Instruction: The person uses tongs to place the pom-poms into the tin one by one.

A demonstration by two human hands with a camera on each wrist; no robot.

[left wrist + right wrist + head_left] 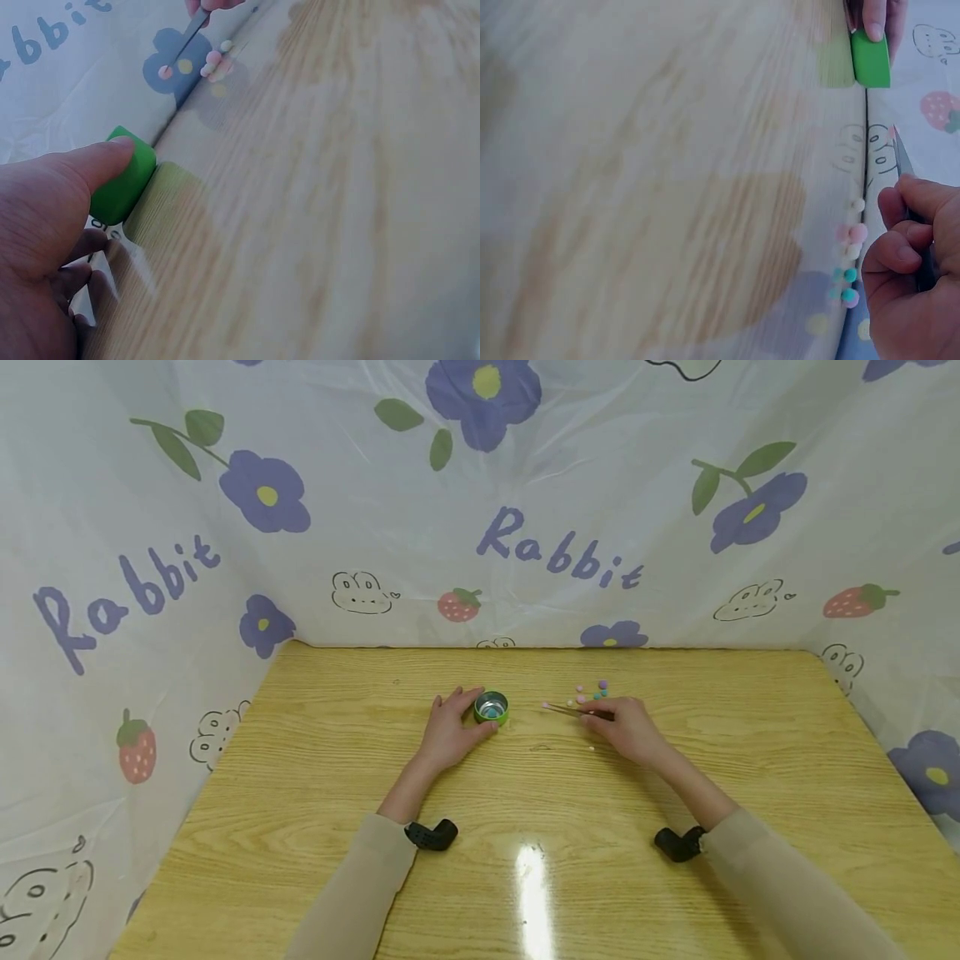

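Note:
My left hand (450, 731) grips a small round green tin (126, 184), thumb on the near side and fingers round the far side. The tin stands upright without a lid, and something blue (491, 712) lies inside. With thumb and fingers, my right hand (628, 729) pinches a pair of tweezers (903, 156) that points left toward the tin. At their tip is a small pink pom-pom (545, 705), held above the table and short of the tin. Several pink, purple, white and teal pom-poms (581, 699) lie just beyond the right hand.
Both hands work over a wood-grain table (480, 802), its far edge against a printed white curtain (390, 518). A tiny pale bit (591, 748) lies nearer me, below the right fingers. A black wrist camera (435, 835) sits on each wrist.

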